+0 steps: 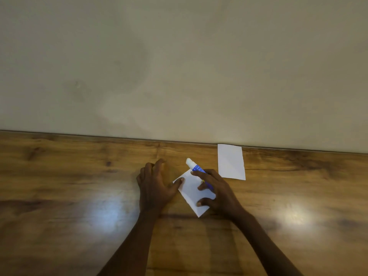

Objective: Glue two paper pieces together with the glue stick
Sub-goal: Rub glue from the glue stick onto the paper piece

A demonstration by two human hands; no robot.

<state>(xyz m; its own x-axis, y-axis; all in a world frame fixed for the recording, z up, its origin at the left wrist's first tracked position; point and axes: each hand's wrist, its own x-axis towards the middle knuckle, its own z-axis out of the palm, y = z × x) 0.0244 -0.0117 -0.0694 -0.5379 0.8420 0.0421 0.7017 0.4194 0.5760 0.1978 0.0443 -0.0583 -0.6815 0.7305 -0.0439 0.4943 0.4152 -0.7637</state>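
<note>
Head view — right hand (219,191) gripping glue stick (194,166)

Glossy wooden table (59,186) with light glare, against plain beige wall (159,66).

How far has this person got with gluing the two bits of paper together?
Nothing is joined yet. The second paper piece lies apart by the wall. In hand: the right hand holds the glue stick above the near paper piece, which the left hand steadies by one corner. Any glue already applied can't be seen. Still left: pressing the pieces together.
</note>
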